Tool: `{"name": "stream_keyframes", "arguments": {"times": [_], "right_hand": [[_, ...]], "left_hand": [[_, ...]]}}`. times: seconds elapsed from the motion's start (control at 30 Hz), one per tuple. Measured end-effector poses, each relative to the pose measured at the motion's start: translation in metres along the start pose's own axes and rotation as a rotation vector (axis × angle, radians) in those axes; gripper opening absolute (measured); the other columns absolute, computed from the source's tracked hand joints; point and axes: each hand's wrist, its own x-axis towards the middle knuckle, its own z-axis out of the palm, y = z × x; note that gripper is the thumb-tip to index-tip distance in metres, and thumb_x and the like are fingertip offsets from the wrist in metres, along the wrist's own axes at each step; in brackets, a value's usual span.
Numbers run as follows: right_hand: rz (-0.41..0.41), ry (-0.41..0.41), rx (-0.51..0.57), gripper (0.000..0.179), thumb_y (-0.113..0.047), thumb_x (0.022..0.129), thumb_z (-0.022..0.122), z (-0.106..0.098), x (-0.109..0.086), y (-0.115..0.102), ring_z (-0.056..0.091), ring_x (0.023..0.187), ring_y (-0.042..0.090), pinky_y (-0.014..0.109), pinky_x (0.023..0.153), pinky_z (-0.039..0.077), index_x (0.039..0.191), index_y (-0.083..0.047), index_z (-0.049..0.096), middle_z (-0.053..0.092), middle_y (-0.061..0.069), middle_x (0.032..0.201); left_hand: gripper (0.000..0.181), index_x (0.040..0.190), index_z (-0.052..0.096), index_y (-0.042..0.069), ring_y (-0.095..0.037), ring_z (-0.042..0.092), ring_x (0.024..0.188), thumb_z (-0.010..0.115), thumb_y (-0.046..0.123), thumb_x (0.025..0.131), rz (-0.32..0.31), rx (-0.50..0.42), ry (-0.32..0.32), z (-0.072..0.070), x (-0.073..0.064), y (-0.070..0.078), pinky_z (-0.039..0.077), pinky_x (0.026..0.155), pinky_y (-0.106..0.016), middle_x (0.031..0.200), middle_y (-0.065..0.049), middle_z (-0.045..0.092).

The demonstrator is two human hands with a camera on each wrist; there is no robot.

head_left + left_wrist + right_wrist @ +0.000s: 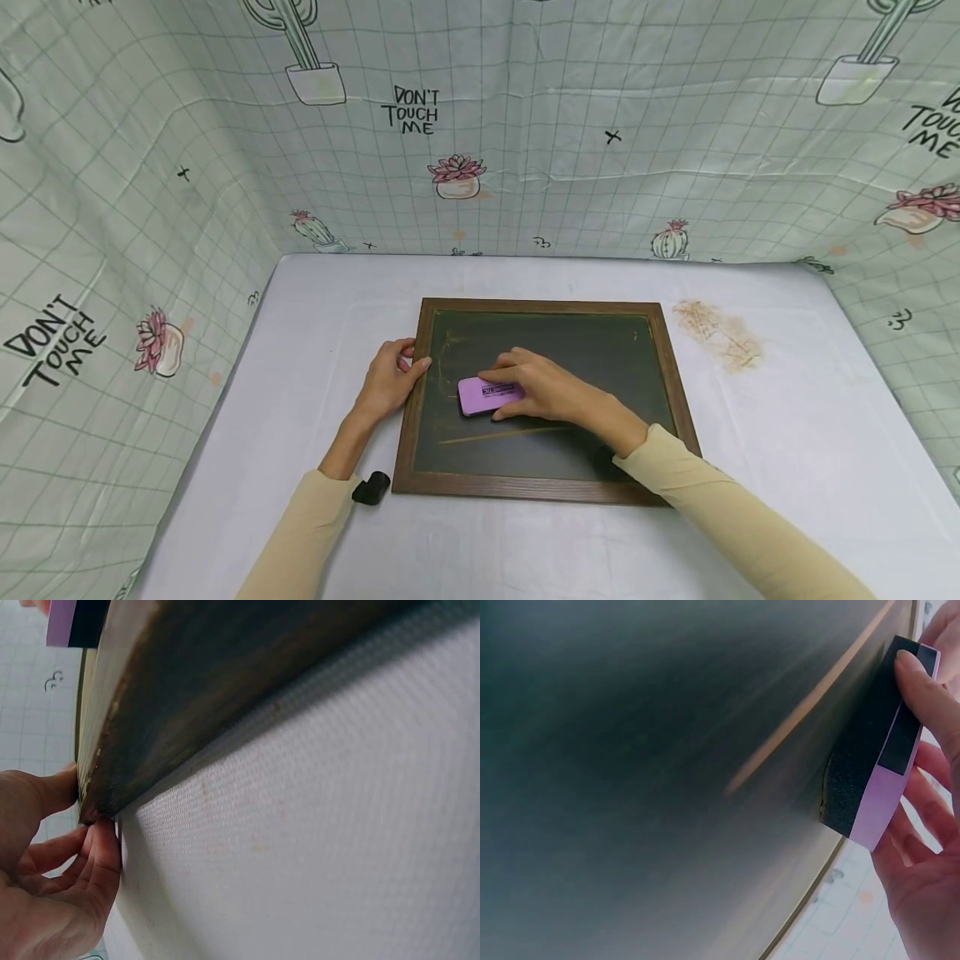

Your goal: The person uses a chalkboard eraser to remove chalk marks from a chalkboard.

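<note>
A chalkboard (540, 358) in a brown wooden frame lies on the white table, with a yellowish chalk line (802, 712) across its lower part. My right hand (543, 385) grips a purple eraser (480, 395), thumb on one long side and fingers on the other. The eraser's black felt (855, 742) faces the board; in the right wrist view it touches or sits just above the surface. At the frame's left edge my left hand (388, 379) pinches the wood, thumb (56, 791) on top and fingertips (105, 847) at the lower edge.
Brownish smudges (720, 333) mark the tablecloth right of the board. A patterned cloth (525, 125) hangs behind and along both sides of the table. Near the left cuff sits a small black device (371, 488). Faint chalk traces show near the board's upper corners.
</note>
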Motion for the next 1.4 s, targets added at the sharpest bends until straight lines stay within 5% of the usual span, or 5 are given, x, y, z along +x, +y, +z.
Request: {"name": "stream_keyframes", "arguments": {"times": [0.6, 1.13, 1.4], "right_hand": [[0.014, -0.013, -0.053, 0.058, -0.034, 0.084, 0.087, 0.012, 0.03, -0.018, 0.056, 0.093, 0.018, 0.029, 0.078, 0.05, 0.13, -0.002, 0.07, 0.068, 0.008, 0.112], [0.056, -0.031, -0.091, 0.061, -0.034, 0.083, 0.087, 0.003, 0.017, -0.01, 0.057, 0.095, 0.02, 0.032, 0.081, 0.052, 0.132, -0.003, 0.069, 0.068, 0.009, 0.113], [0.058, -0.013, -0.101, 0.06, -0.034, 0.083, 0.087, -0.002, 0.005, -0.002, 0.055, 0.091, 0.018, 0.03, 0.078, 0.05, 0.131, -0.002, 0.07, 0.068, 0.009, 0.11]], "left_hand": [[0.049, 0.137, 0.052, -0.016, -0.033, 0.057, 0.092, 0.069, 0.01, 0.099, -0.002, 0.008, -0.001, -0.002, -0.001, -0.002, 0.045, 0.077, -0.038, 0.114, -0.026, 0.057], [0.047, 0.136, 0.052, -0.017, -0.033, 0.056, 0.092, 0.068, 0.007, 0.099, 0.016, -0.019, -0.004, -0.001, 0.0, 0.0, 0.044, 0.078, -0.036, 0.111, -0.026, 0.057], [0.046, 0.13, 0.055, -0.019, -0.027, 0.054, 0.085, 0.069, 0.011, 0.098, 0.1, -0.044, 0.04, -0.002, -0.005, 0.0, 0.045, 0.074, -0.033, 0.104, -0.022, 0.056]]}}
